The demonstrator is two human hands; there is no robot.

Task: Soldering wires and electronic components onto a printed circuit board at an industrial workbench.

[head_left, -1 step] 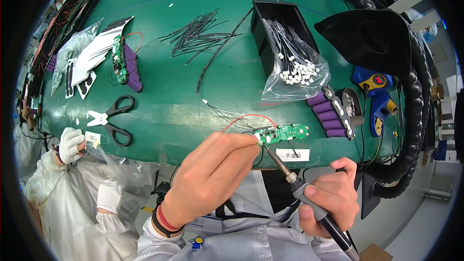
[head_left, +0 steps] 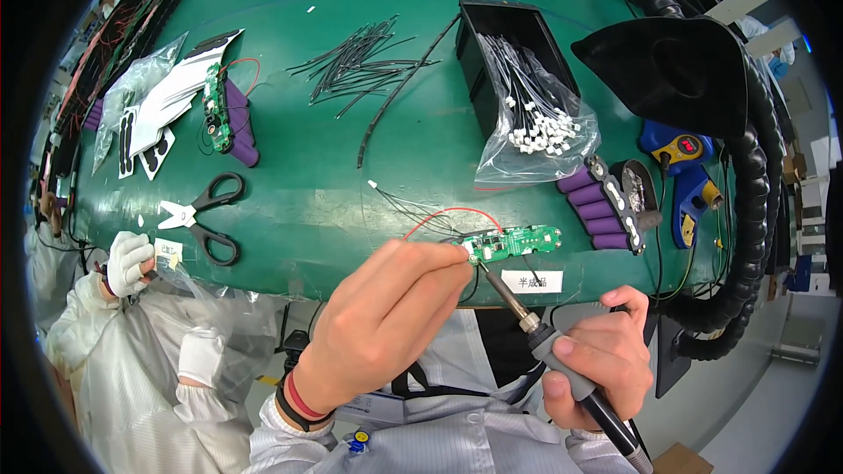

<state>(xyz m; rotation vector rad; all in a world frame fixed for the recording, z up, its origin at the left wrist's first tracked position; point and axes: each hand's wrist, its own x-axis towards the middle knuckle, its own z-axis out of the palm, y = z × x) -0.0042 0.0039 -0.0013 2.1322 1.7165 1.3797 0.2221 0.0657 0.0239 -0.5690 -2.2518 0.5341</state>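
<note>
Green bench [head_left: 307,202] | circuit board [head_left: 527,241] at its near edge | left hand [head_left: 386,307] pinching board's left end, exact contact hidden | right hand [head_left: 610,360] clutching soldering iron [head_left: 528,321] | risk: slight slip could burn fingertips [head_left: 456,254] — tip [head_left: 485,269] sits close

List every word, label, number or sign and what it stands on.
White card below the circuit board: dark characters, not copied out.
Pale label near the scissors: dark characters, not copied out.
Blue soldering station's display: too small to read.
Badge on the person's front: too blurred to read.
</note>
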